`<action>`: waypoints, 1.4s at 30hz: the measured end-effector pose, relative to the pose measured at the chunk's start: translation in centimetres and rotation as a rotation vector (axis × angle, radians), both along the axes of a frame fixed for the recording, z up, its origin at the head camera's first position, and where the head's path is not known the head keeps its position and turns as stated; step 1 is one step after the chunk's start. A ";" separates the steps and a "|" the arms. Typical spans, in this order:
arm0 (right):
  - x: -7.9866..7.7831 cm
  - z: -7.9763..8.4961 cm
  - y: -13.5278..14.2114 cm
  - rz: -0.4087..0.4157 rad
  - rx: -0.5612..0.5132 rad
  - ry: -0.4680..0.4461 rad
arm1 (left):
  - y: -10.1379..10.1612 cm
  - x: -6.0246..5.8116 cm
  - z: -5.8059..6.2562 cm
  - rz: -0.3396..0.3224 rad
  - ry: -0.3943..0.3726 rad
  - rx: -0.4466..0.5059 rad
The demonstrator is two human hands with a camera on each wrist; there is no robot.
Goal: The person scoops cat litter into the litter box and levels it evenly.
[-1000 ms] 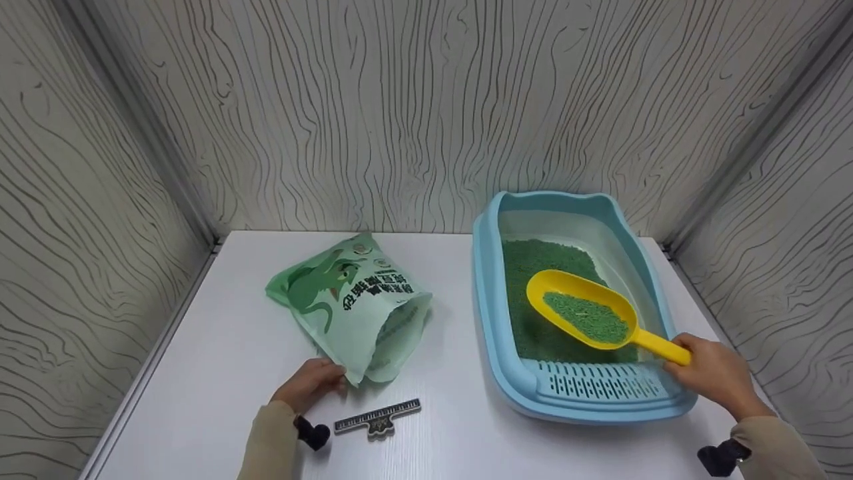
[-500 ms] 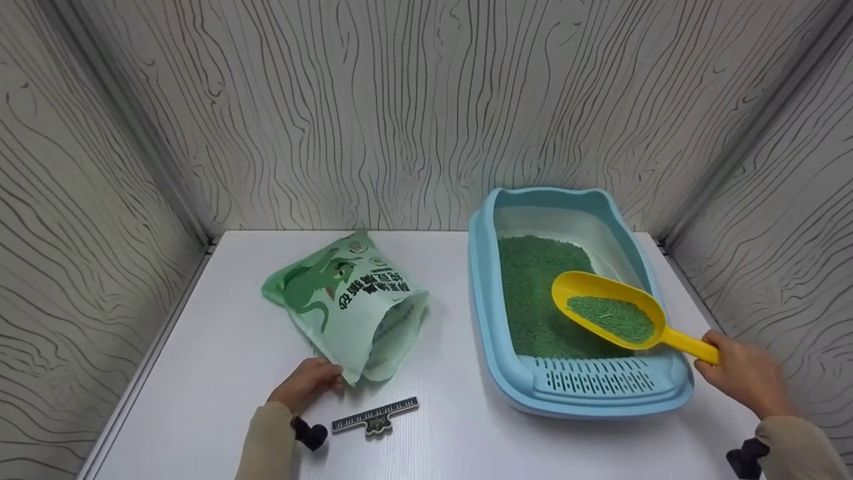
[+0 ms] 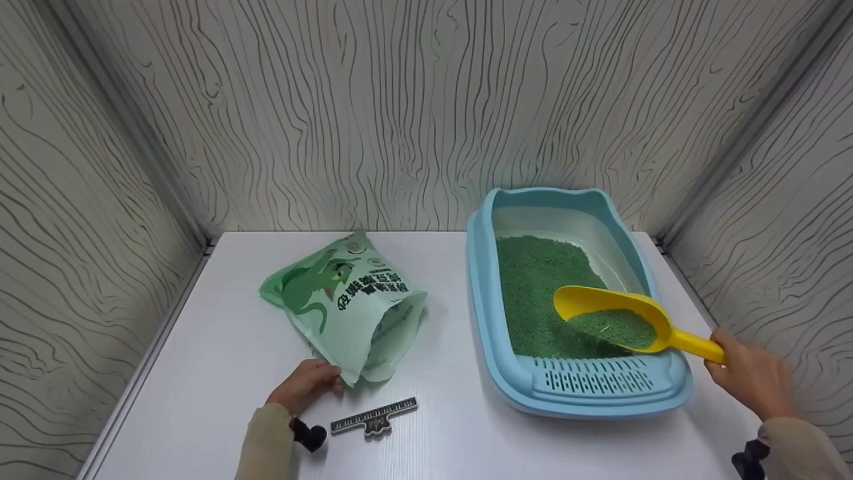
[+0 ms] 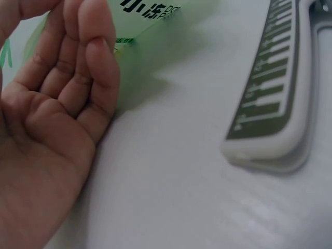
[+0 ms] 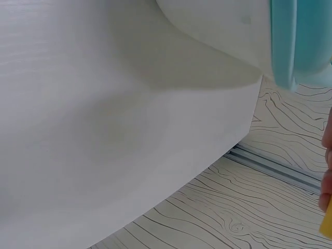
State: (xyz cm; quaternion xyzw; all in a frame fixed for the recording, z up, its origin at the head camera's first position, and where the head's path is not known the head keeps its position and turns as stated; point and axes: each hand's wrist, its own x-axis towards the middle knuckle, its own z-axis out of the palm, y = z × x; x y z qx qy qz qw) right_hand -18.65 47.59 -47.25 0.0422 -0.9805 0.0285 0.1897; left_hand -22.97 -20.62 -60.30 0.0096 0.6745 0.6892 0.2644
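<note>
A green cat litter bag (image 3: 353, 300) lies on its side with its mouth toward me. At its near left corner, my left hand (image 3: 308, 385) pinches the bag's edge; curled fingers (image 4: 101, 62) show against it in the left wrist view. My right hand (image 3: 760, 377) grips the handle of a yellow scoop (image 3: 698, 345) above the blue litter box (image 3: 481, 287). The scoop tilts toward its near side, and green litter (image 3: 616, 327) in it reaches over the lowered edge. More green litter covers much of the box floor. Only a sliver of the right hand shows in the right wrist view.
A clip with a piano-key pattern (image 3: 374, 419) lies on the white table (image 3: 453, 440) beside my left wrist. The box has a slotted front ledge (image 3: 600, 381). Wood-grain panels (image 3: 373, 113) enclose the back and sides.
The scoop first shifted to the right over the box with my right hand, then tipped so its litter slides toward the near edge. My left hand stays at the bag.
</note>
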 end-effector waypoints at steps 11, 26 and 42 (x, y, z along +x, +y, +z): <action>-0.2 -0.6 0.2 0.033 0.033 0.070 | 0.0 0.0 0.0 0.009 0.015 -0.022; 0.0 -1.8 0.9 0.100 0.031 0.259 | -0.1 -0.1 0.1 -0.011 -0.001 0.014; -0.8 0.0 -0.4 0.141 0.174 0.428 | 0.3 0.8 2.6 -0.030 0.003 0.047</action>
